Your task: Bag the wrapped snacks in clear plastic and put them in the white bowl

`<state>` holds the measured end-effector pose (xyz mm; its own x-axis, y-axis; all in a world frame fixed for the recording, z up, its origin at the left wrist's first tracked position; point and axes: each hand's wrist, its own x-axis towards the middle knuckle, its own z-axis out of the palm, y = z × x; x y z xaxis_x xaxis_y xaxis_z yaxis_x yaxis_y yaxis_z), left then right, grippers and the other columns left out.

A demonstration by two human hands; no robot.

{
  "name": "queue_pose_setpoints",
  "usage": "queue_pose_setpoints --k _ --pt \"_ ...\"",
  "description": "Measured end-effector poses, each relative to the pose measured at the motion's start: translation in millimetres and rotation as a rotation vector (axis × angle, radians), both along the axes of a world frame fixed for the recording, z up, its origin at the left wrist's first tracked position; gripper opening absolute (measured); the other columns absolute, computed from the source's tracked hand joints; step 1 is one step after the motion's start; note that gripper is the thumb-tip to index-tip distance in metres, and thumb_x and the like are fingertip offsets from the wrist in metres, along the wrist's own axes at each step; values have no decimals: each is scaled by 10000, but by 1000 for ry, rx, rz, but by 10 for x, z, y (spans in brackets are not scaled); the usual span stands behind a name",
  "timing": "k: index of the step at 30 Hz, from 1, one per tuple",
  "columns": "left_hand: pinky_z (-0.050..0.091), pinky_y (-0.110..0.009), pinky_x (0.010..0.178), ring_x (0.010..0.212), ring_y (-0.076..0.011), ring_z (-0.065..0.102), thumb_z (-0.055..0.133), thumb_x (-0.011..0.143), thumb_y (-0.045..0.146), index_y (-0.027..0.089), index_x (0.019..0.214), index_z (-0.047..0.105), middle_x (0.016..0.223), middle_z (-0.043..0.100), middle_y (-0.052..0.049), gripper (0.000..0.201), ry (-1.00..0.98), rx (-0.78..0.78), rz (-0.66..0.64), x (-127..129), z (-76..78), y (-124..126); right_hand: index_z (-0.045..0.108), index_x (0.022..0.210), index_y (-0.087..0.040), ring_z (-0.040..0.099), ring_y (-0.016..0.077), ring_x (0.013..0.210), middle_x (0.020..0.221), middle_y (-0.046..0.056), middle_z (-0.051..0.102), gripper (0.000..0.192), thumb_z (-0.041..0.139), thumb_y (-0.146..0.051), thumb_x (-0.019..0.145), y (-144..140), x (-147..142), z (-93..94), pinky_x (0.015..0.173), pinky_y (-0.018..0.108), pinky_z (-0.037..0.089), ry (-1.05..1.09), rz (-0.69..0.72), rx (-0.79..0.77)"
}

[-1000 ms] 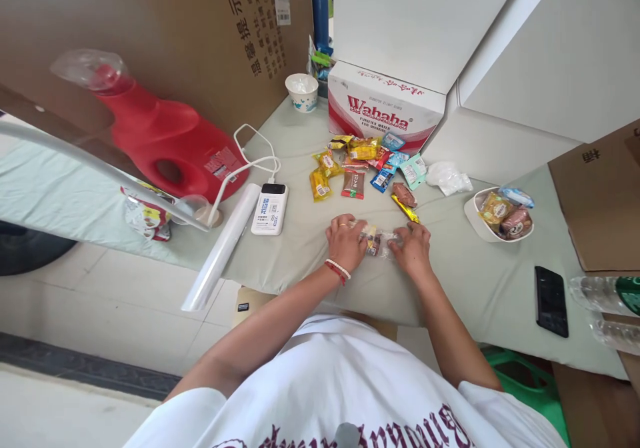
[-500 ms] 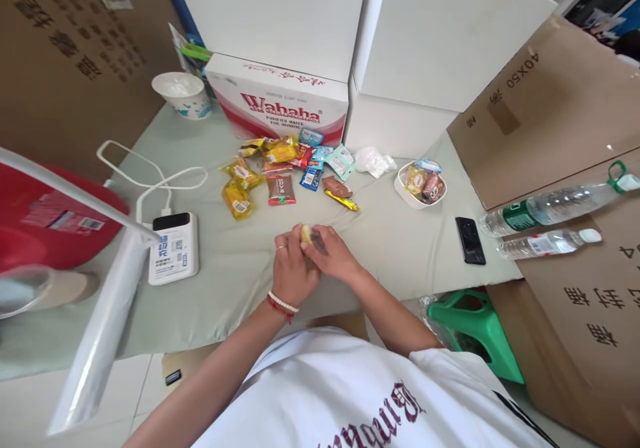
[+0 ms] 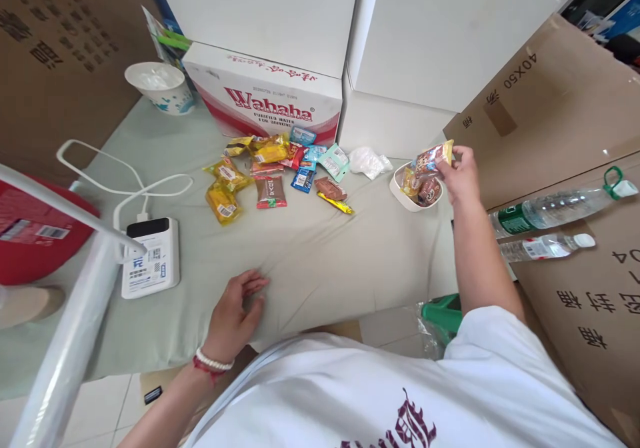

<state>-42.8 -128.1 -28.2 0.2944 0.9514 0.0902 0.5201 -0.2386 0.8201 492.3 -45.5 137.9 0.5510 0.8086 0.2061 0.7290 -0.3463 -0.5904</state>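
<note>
Your right hand (image 3: 461, 176) pinches a snack packet (image 3: 431, 160) directly above the white bowl (image 3: 400, 193). Your left hand (image 3: 234, 311) rests open on the cloth (image 3: 310, 255).

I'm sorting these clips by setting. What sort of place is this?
Probably a storeroom or makeshift workspace, not a kitchen: stacked cardboard boxes, a Wahaha water carton, and a cloth-covered table strewn with snack packets. The right hand holds one packet over a white bowl.

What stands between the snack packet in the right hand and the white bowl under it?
Nothing visible does. The right hand holds the snack packet just above the white bowl, whose top is open; a few wrapped snacks already lie inside it.
</note>
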Motion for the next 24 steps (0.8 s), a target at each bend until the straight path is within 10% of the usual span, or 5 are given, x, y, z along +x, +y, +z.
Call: queue_pose_setpoints --k 4,8,13,24 --pt "613 -482 989 1104 -289 717 529 912 293 263 1166 618 1163 712 -107 271 134 140 -13 -107 -37 -130 555 1334 -126 706 198 851 1102 130 706 415 579 -308 961 498 176 120 722 334 578 204 2 -11" --pt "611 -460 978 1116 -282 703 503 918 248 274 1127 637 1192 701 -104 250 166 201 7 -30 -21 -161 603 1317 -134 693 237 904 1112 149 713 440 675 -268 904 745 -26 -55 791 356 549 -142 -79 -292" --pt "614 -413 936 1090 -262 708 491 935 217 279 1144 635 1188 701 -90 261 162 234 -35 -57 -52 -156 649 1202 -111 697 297 957 1021 200 726 283 548 -267 989 690 -168 -298 844 369 488 -519 -74 -476" --pt "603 -366 926 1091 -244 714 476 931 186 257 1132 648 1193 715 -85 274 184 264 -35 -33 -120 -197 530 1366 -105 665 221 991 1186 230 636 361 350 -280 1106 514 -281 -499 816 307 406 -589 -104 -487"
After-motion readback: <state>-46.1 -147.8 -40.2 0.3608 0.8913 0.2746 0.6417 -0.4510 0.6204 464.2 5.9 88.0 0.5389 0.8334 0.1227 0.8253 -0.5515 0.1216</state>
